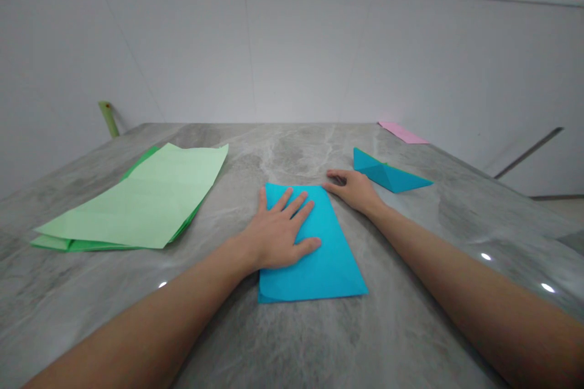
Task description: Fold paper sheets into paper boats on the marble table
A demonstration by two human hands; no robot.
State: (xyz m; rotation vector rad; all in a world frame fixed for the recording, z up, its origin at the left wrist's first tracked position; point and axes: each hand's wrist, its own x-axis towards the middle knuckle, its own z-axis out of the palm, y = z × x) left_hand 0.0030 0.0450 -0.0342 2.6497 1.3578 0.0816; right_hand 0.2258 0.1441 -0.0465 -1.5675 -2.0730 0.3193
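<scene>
- Blue paper (326, 270) lies flat on the grey, stone-patterned bench (319, 343), in the middle, right in front of the person; its near left corner shows more than one layer, slightly curved.
- The left hand (283, 232) rests palm down on the left part of this paper, fingers spread and thumb out to the right; its grip is wide and closes on nothing.
- The right hand (352, 187) is at the paper's far right corner, fingers loosely bent, thumb tip at the corner; its grip is narrow, with a gap showing between thumb and forefinger.
- Just beyond the right hand, to its right, sits a folded blue paper shape (391, 177), with two pointed ends and a lighter green line along its upper edge.
- On the left, well apart from the blue paper, is a stack of pale green sheets (137, 203), with brighter green sheets (186, 223) peeking out underneath.
- A pink paper (403, 133) lies at the far right edge of the bench.
- A white wall (296, 55) stands behind, marked by thin seams.
</scene>
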